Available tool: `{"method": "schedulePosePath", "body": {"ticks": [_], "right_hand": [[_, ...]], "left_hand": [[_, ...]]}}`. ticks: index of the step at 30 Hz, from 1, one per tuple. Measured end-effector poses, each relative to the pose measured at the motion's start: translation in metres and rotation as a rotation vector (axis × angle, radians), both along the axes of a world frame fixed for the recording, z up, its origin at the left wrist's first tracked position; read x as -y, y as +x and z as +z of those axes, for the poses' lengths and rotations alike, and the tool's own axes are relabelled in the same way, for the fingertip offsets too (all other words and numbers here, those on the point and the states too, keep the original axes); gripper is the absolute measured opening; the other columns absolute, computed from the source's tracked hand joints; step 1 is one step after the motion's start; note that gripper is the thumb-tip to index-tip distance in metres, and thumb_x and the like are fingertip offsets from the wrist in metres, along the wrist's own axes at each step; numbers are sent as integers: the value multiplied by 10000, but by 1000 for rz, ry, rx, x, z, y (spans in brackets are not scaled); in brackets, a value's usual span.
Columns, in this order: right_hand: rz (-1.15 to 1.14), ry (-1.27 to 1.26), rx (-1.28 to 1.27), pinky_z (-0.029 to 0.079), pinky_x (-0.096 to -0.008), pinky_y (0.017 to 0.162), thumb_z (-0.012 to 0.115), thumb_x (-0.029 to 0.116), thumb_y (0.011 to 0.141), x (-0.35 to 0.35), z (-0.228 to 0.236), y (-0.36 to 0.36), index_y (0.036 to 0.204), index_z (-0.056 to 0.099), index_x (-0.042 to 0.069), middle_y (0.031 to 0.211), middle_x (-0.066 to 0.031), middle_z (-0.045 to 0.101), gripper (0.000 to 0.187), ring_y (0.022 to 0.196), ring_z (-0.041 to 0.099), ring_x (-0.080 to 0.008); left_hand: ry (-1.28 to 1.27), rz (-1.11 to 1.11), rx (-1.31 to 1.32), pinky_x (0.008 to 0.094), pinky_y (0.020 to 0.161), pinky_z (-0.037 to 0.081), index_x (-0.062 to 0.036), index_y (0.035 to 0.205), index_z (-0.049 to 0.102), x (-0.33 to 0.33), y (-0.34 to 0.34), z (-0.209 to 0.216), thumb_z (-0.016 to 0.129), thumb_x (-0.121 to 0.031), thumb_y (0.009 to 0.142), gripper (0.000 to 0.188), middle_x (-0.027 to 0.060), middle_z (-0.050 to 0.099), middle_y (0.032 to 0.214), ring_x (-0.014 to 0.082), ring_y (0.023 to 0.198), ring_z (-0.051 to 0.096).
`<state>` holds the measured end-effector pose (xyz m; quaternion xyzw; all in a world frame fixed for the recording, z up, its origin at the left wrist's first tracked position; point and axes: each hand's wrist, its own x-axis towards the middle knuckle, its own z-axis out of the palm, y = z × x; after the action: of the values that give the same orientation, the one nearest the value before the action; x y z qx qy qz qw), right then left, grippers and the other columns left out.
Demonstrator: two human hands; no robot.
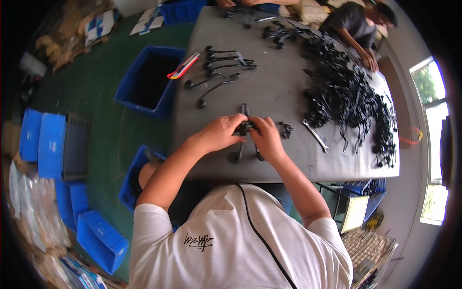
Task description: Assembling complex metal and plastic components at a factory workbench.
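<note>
Head view: both hands (219, 133) gripping black part (243, 128), wrench (316, 137) lying right.

My hands: two, left hand (222, 131) and right hand (266, 138). Black part (244, 129) in them: half hidden, can't count pieces. Wrench (316, 136): one. Red knife (184, 66): one. Loose black bars (220, 85): five or six, some overlap. Black pile (344, 86): too many. Blue bins (139, 108) touching or near table's (279, 91) left edge: three. Other people (351, 31): two.
</note>
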<state>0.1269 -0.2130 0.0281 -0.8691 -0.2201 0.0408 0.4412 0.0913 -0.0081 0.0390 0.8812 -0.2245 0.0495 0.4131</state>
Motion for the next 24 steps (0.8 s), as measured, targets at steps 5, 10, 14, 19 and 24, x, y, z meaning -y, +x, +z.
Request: {"method": "schedulePosePath", "body": {"ticks": [5, 10, 14, 19, 24], "right_hand": [[63, 200, -209, 530, -364, 778, 660, 73, 871, 16, 20, -7, 1293, 609, 65, 1036, -147, 585, 425, 868, 642, -262], [-260, -222, 324, 529, -424, 813, 739, 173, 847, 81, -8, 14, 1184, 646, 76, 1090, -143, 584, 363, 945, 635, -334], [-227, -348, 274, 515, -428, 848, 726, 226, 870, 105, -18, 37, 1084, 697, 83, 1048, -137, 598, 259, 967, 628, -346], [-250, -301, 256, 526, -440, 813, 666, 215, 918, 112, -20, 58, 1023, 721, 74, 924, -146, 648, 184, 898, 640, -370], [-111, 478, -422, 485, -237, 717, 621, 144, 999, 86, 1, 34, 1083, 672, -9, 887, -9, 646, 182, 791, 581, -72]], "left_hand": [[125, 105, 12, 452, 888, 518, -66, 1238, 537, 13, -2, 4, 789, -155, 804, 510, 173, 664, 1123, 383, 1037, 640], [58, 126, -157, 411, 841, 531, -105, 1227, 544, 17, 2, 8, 801, -138, 791, 507, 150, 668, 1064, 328, 951, 661], [-59, 107, -237, 338, 731, 512, -108, 1219, 560, 12, 2, 7, 819, -114, 792, 499, 68, 624, 900, 189, 772, 596], [-107, 122, -426, 329, 799, 522, -106, 1218, 542, 11, 4, 11, 798, -96, 806, 485, 54, 653, 986, 167, 851, 635], [-128, 107, -382, 315, 794, 519, -104, 1225, 541, 10, 2, 7, 806, -91, 810, 493, 43, 652, 968, 147, 839, 632]]}}
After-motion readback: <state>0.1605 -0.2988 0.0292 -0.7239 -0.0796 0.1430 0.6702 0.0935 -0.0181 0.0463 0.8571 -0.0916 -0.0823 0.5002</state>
